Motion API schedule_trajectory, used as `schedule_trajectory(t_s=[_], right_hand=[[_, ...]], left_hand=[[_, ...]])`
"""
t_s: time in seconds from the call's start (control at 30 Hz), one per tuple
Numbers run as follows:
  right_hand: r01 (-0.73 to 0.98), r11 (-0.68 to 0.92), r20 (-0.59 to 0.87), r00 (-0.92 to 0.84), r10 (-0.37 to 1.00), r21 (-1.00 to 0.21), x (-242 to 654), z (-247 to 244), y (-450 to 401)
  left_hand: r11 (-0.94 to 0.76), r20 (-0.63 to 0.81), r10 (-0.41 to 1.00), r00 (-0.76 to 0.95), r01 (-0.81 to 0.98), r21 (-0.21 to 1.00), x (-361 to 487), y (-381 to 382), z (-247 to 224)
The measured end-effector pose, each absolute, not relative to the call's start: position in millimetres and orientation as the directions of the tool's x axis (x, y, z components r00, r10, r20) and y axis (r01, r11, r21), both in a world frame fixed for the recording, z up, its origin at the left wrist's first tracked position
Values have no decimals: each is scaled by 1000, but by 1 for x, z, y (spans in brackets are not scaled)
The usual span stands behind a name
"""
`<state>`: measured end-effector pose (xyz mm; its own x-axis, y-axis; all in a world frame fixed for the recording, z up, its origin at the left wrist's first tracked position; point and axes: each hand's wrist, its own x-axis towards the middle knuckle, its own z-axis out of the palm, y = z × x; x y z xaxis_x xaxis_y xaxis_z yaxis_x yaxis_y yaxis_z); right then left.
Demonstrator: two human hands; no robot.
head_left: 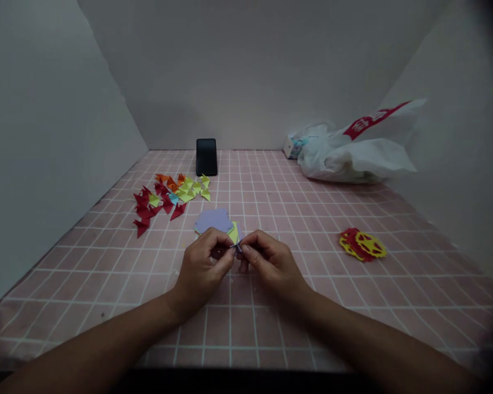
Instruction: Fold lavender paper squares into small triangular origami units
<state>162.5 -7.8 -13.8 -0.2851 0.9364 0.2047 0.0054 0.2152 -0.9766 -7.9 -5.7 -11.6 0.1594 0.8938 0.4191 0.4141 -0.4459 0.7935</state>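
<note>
Near the middle of the table, my left hand (203,266) and my right hand (273,264) meet with their fingertips pinched on a small folded purple paper (238,247). Most of that paper is hidden by the fingers. Just beyond the hands lie flat purple paper sheets (214,219), with a yellow-green sheet (234,232) partly showing at their right side. To the back left are several small folded paper birds: red ones (142,225), orange ones (171,183), yellow-green ones (186,191) and a light blue one (173,198).
A black phone (206,157) leans upright at the back. A white plastic bag (345,158) with red print lies at the back right beside a small box (290,146). Red and yellow cut-out discs (370,245) sit on the pink checked cloth (279,334) at the right. Pale walls enclose the table.
</note>
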Motion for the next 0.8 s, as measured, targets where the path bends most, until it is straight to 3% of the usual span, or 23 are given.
schedule_trajectory(t_s=[0.2,0.47,0.67,0.73,0.8], right_hand=[[71,251,224,-269,937,-965,163,-14,-8],[89,237,210,-240,948,-968,163,-12,-7],[112,265,245,-165,955,-958,165,-11,-3],[116,278,252,-197,947,-953,166,-8,-1],[40,192,174,-273,946,-981,167,-6,-1]], left_hand=[[-614,569,785,245,430,662,-9,-6,-10],[-612,541,791,285,383,692,-10,-7,-7],[-413,329,904,274,358,837,-12,-3,-2],[-330,247,929,276,310,892,-12,-2,0],[-240,171,946,275,244,940,-11,-1,0]])
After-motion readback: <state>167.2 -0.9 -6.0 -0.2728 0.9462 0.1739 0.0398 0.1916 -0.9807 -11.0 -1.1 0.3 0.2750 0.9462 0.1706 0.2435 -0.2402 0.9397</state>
